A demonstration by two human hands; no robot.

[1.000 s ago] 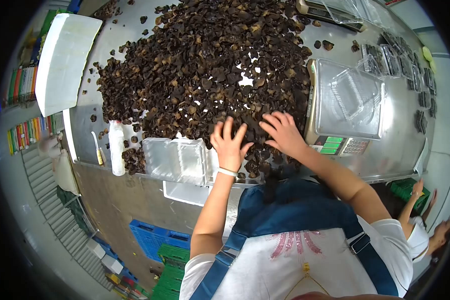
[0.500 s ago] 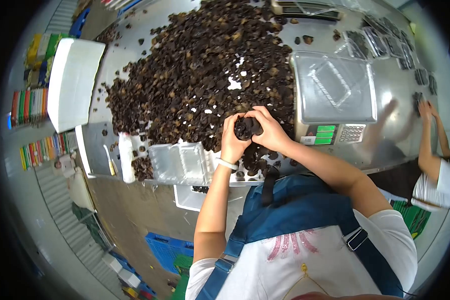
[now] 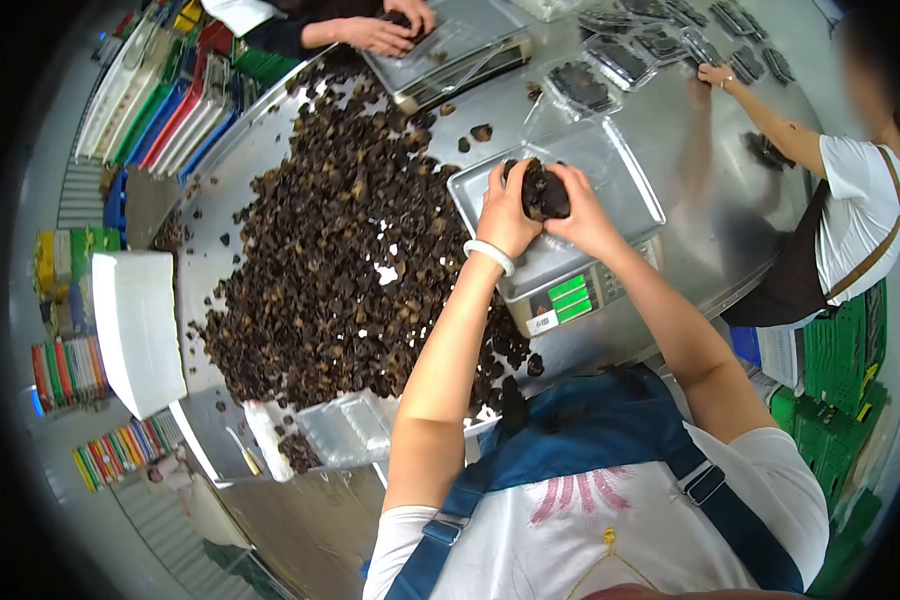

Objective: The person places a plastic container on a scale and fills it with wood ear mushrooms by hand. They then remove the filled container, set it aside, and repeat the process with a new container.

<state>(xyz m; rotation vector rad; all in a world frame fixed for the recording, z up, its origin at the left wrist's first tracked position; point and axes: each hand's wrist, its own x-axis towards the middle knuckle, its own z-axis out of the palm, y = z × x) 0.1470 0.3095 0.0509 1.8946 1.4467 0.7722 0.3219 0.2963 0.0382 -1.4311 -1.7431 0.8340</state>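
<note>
My left hand (image 3: pixel 506 212), with a white bangle at its wrist, and my right hand (image 3: pixel 582 214) are cupped together around a clump of dark wood ear mushrooms (image 3: pixel 548 192). Both hands are over the digital scale (image 3: pixel 572 298), which has green displays. Under them on its plate lies a clear plastic tray (image 3: pixel 625 170); its near part is hidden by my hands. To the left spreads a large heap of loose wood ear mushrooms (image 3: pixel 340 250) on the metal table (image 3: pixel 695 205).
Packed trays (image 3: pixel 620 60) sit at the far right, where a co-worker's hand (image 3: pixel 713 75) touches one. Across the table another person's hands (image 3: pixel 390 33) hold mushrooms over a second scale (image 3: pixel 450 60). Empty clear trays (image 3: pixel 345 428) and a white foam box (image 3: pixel 135 335) are at left.
Both my hands have carried the mushroom clump from the heap's near edge rightward onto the scale. My view has turned right, bringing the person across the table into sight.
</note>
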